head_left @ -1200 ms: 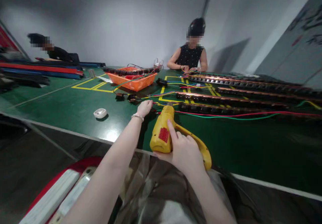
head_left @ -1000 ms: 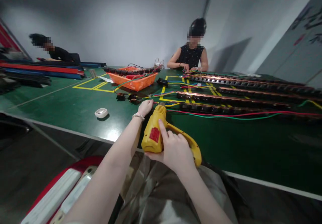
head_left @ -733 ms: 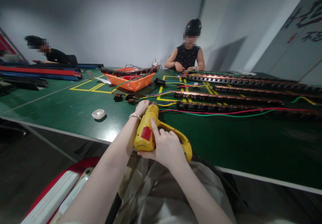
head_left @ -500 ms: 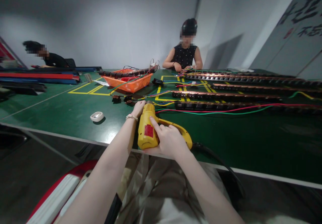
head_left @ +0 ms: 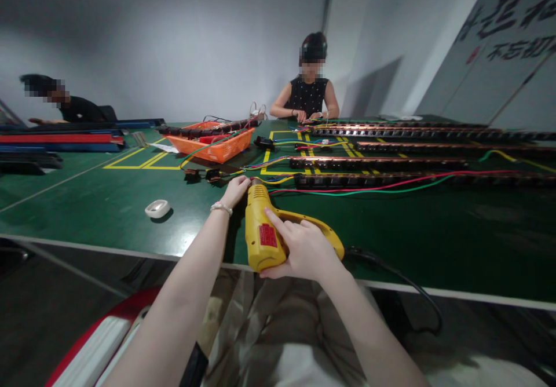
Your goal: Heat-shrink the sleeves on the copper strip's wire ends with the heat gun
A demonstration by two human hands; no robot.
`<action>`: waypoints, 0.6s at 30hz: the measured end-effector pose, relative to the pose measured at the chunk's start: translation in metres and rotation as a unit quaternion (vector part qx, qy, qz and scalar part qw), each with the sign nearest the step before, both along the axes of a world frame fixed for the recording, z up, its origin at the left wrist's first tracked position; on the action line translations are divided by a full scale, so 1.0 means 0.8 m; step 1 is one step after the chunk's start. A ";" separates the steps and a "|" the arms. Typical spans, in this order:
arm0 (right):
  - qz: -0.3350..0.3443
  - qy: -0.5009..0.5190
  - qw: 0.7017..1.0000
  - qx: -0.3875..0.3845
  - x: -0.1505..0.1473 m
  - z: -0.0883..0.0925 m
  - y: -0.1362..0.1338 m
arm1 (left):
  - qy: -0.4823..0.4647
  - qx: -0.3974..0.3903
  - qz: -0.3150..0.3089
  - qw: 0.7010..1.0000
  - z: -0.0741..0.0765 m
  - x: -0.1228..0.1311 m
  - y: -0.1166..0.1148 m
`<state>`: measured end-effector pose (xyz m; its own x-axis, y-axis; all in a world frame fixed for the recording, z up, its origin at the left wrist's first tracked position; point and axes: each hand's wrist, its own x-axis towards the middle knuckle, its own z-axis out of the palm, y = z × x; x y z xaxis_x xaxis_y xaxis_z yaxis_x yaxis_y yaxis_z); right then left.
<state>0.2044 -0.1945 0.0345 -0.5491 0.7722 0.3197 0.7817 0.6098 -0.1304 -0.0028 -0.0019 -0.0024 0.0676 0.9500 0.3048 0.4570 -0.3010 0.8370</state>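
A yellow heat gun (head_left: pixel 257 219) is positioned at the near edge of the green table (head_left: pixel 412 236), nozzle pointing away from the wearer; contact with the tabletop cannot be determined. The right hand (head_left: pixel 310 251) is wrapped around the gun's handle, index finger laid straight along the body. The left hand (head_left: pixel 237 190) is immediately left of the gun's nozzle, fingers closed on the ends of coloured wires (head_left: pixel 280 180); its fingertips are partly hidden. Right of and beyond the gun, those wires meet a dark slotted strip (head_left: pixel 330 181). A white ring (head_left: pixel 157 208) lies well left of the gun. Beyond the gun, to its left, sits an orange basket (head_left: pixel 212 149); farther beyond, slightly right, a co-worker (head_left: pixel 310 97) is seated.
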 end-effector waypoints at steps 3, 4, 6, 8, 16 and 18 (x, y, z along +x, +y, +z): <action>-0.007 0.000 1.000 -0.003 0.013 0.001 -0.004 | -0.001 0.004 -0.009 1.000 -0.007 -0.001 0.006; -0.012 0.000 1.000 -0.004 0.018 0.002 -0.005 | -0.005 0.010 -0.010 1.000 -0.010 -0.002 0.010; -0.025 0.001 1.000 -0.006 0.027 0.003 -0.006 | -0.006 0.023 -0.009 1.000 -0.014 -0.003 0.015; -0.041 0.002 0.999 -0.008 0.038 0.003 -0.008 | 0.002 0.031 -0.003 1.000 -0.016 -0.004 0.019; -0.108 -0.014 0.994 0.027 0.071 0.001 -0.007 | -0.028 0.025 -0.021 0.999 -0.014 -0.002 0.015; -0.120 -0.020 0.992 0.041 0.074 -0.001 -0.006 | -0.028 0.018 -0.023 0.999 -0.013 -0.002 0.014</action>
<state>0.2639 -0.1994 0.0338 -0.3669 0.8541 0.3686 0.9088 0.4137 -0.0541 -0.0041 0.0093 -0.0131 0.0933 0.9347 0.3429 0.3950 -0.3508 0.8491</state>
